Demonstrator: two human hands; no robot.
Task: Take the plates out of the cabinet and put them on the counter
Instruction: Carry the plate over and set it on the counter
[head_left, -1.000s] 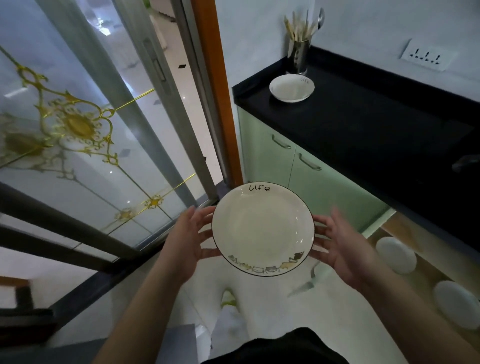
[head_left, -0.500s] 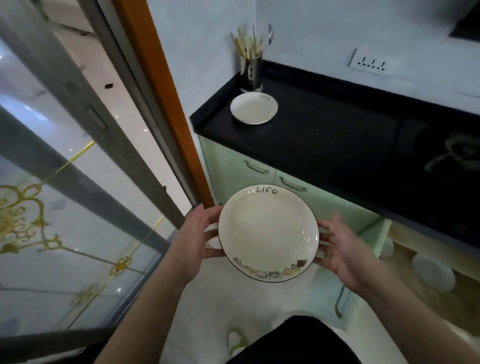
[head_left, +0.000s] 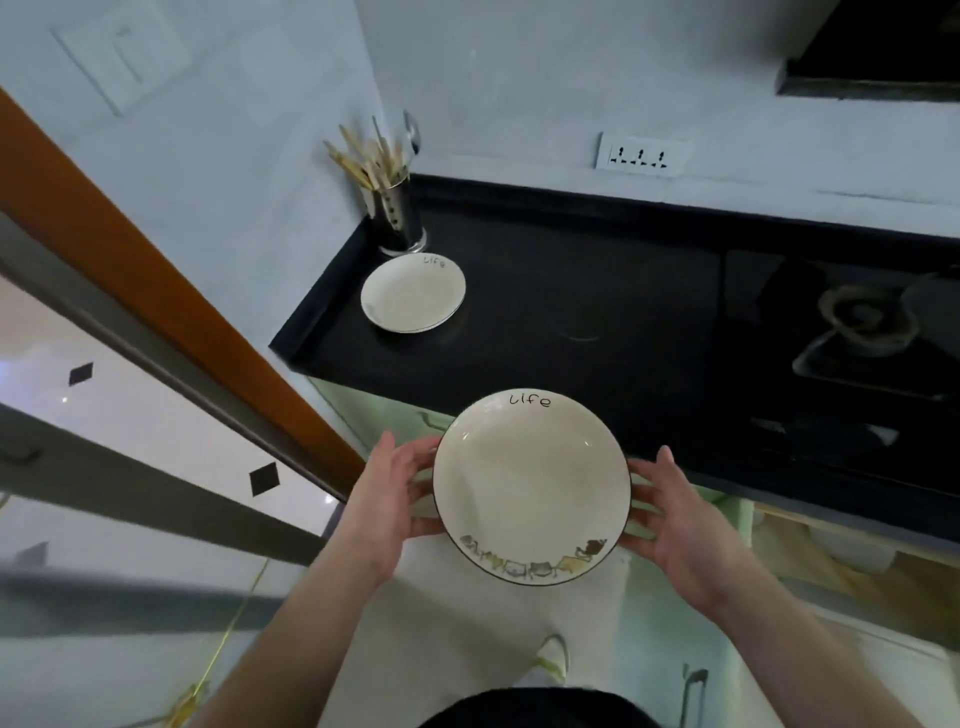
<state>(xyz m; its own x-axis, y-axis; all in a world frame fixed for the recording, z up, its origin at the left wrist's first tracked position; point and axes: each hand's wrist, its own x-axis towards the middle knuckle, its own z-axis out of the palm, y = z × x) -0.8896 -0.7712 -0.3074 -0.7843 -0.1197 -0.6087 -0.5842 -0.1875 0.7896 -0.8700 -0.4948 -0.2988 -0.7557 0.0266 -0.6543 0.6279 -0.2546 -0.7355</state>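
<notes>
I hold a white plate (head_left: 530, 488) with "Life" written on it and a row of small cartoon figures along its near rim. It is level, in front of the black counter (head_left: 597, 291) edge and just below its height. My left hand (head_left: 387, 499) grips its left rim and my right hand (head_left: 680, 525) grips its right rim, fingers reaching under it. A second matching plate (head_left: 413, 293) lies on the counter's far left corner.
A steel holder with chopsticks (head_left: 397, 218) stands in the corner behind the counter plate. A gas stove (head_left: 862, 322) takes up the counter's right part. The open cabinet (head_left: 831, 561) is low on the right. An orange door frame (head_left: 171, 306) runs along the left.
The view has risen and turned toward the counter. The plate in both hands has come up from floor level to just before the counter edge.
</notes>
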